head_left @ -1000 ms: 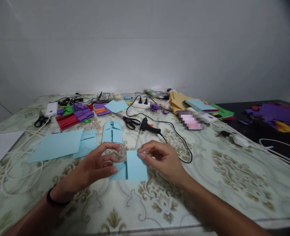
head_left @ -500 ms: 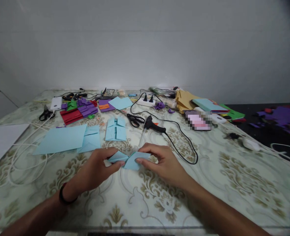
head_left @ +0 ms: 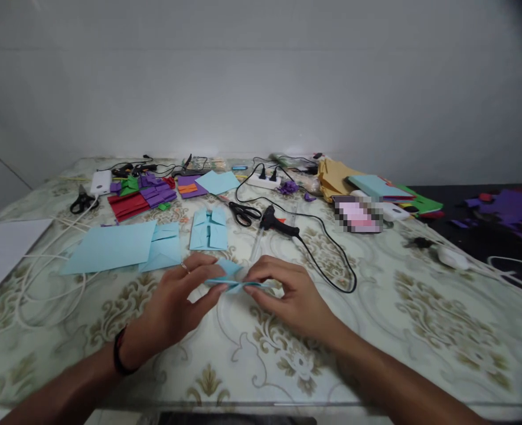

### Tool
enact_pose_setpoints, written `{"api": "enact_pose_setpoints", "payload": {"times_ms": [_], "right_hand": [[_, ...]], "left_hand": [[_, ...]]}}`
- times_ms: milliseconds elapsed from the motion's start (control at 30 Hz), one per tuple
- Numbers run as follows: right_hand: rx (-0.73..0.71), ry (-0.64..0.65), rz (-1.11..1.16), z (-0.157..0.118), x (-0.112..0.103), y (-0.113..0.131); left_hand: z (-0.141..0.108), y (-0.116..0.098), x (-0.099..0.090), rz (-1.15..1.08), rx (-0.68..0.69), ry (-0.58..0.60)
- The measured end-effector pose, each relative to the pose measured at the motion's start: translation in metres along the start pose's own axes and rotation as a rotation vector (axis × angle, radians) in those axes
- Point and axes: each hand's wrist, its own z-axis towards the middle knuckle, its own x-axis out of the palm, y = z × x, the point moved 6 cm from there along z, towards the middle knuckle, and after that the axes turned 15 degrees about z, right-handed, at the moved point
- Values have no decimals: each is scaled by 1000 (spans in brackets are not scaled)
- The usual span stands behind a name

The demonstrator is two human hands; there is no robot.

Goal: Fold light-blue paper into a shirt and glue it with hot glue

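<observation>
Both hands pinch one small folded piece of light blue paper (head_left: 229, 270) above the table's middle. My left hand (head_left: 179, 292) grips its left part between thumb and fingers. My right hand (head_left: 290, 292) pinches its right end the same way. The paper is seen partly edge-on, and the fingers cover some of its folds. Just beyond it lies a folded light blue paper piece (head_left: 208, 230) with a slit down its middle. To the left, a light blue sheet (head_left: 110, 248) overlaps another folded blue piece (head_left: 166, 248).
Behind the hands lie black-handled scissors (head_left: 244, 213) and a black glue gun (head_left: 281, 224) with its cord looping right. A white power strip (head_left: 264, 180) stands farther back. Red folded paper (head_left: 126, 206) sits back left, a white cable (head_left: 26, 289) on the left, and a phone (head_left: 357, 213) to the right.
The blue paper has been turned in my hands from showing two slanted flaps to a flatter, more edge-on position. My left fingers have shifted along it, over its top.
</observation>
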Motion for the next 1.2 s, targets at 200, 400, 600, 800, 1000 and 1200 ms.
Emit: {"api": "enact_pose_setpoints", "payload": {"times_ms": [200, 400, 600, 800, 1000, 1200], "right_hand": [[-125, 47, -47, -6, 9, 9], [-140, 53, -50, -6, 15, 13], [-110, 79, -71, -8, 21, 8], [-161, 52, -75, -10, 25, 7], [-111, 7, -62, -6, 16, 12], [-97, -24, -49, -3, 5, 12]], "left_hand": [[3, 1, -6, 2, 29, -27], [3, -6, -3, -58, 30, 20], [3, -14, -1, -77, 47, 48], [1, -17, 1, -60, 45, 70], [5, -10, -5, -24, 26, 51], [10, -2, -12, 11, 8, 35]]}}
